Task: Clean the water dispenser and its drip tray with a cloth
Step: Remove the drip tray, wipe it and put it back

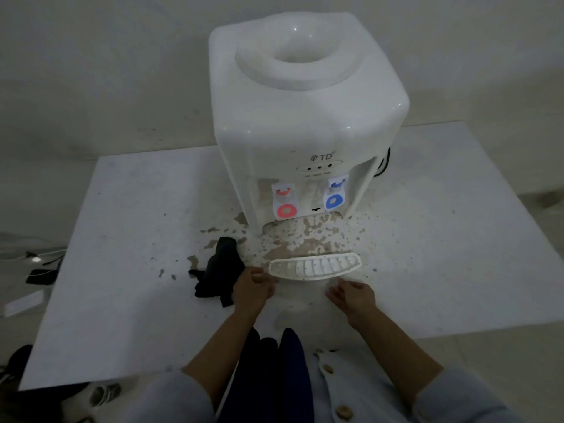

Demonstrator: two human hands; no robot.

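A white water dispenser (pixel 305 117) stands on a white table (pixel 137 224), with a red tap on the left and a blue tap on the right. Its white slotted drip tray (pixel 314 266) lies pulled out on the table in front of it. A dark cloth (pixel 218 270) lies crumpled to the left of the tray. My left hand (pixel 251 290) rests beside the cloth, fingers loosely curled, holding nothing that I can see. My right hand (pixel 351 297) hovers just below the tray's right end, fingers spread and empty.
Brown splashes and stains (pixel 305 239) cover the table between the dispenser and the tray and spread to both sides. A black cable (pixel 385 163) hangs behind the dispenser's right side. Cables and a dark device (pixel 41 274) lie on the floor at the left.
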